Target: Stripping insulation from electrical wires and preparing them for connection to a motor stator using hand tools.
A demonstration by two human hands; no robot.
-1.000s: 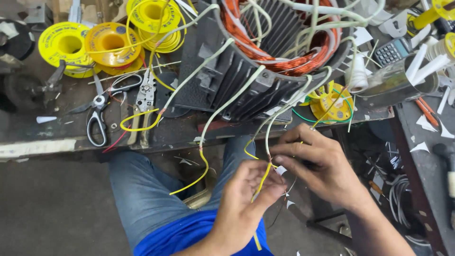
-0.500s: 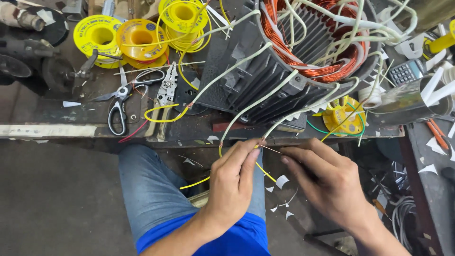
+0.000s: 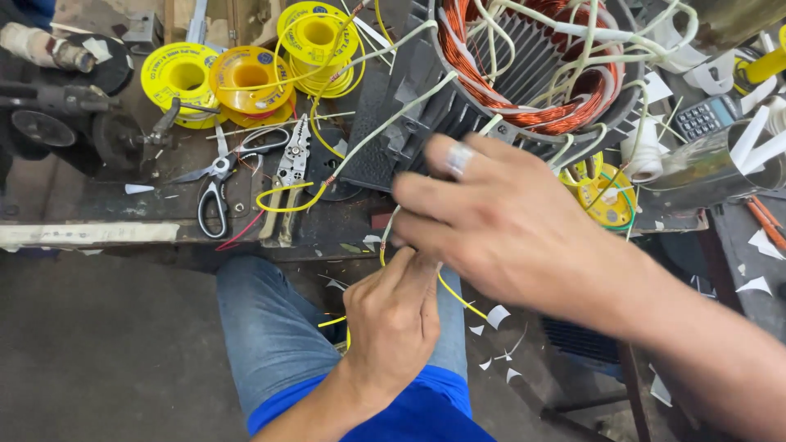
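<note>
My left hand (image 3: 395, 315) is closed around a thin yellow wire (image 3: 454, 295) above my lap, just in front of the bench edge. My right hand (image 3: 499, 221) is raised close to the camera, fingers spread and pointing left, holding nothing that I can see; it has a ring on one finger. Behind it sits a dark finned motor stator (image 3: 524, 74) with copper windings (image 3: 483, 82) and several pale sleeved leads (image 3: 385, 131) hanging out toward my hands. Where the leads end is hidden by my right hand.
On the bench lie scissors (image 3: 214, 180), pliers (image 3: 288, 176), three yellow wire spools (image 3: 246, 69), a smaller yellow spool (image 3: 606, 196), a calculator (image 3: 704, 119) and a metal can (image 3: 712, 168). Paper scraps (image 3: 495, 315) litter the floor. A dark machine part (image 3: 49, 123) stands at left.
My right hand has lifted away from the wire and moved up and left toward the camera. My left hand keeps its hold on the yellow wire. The view has shifted slightly.
</note>
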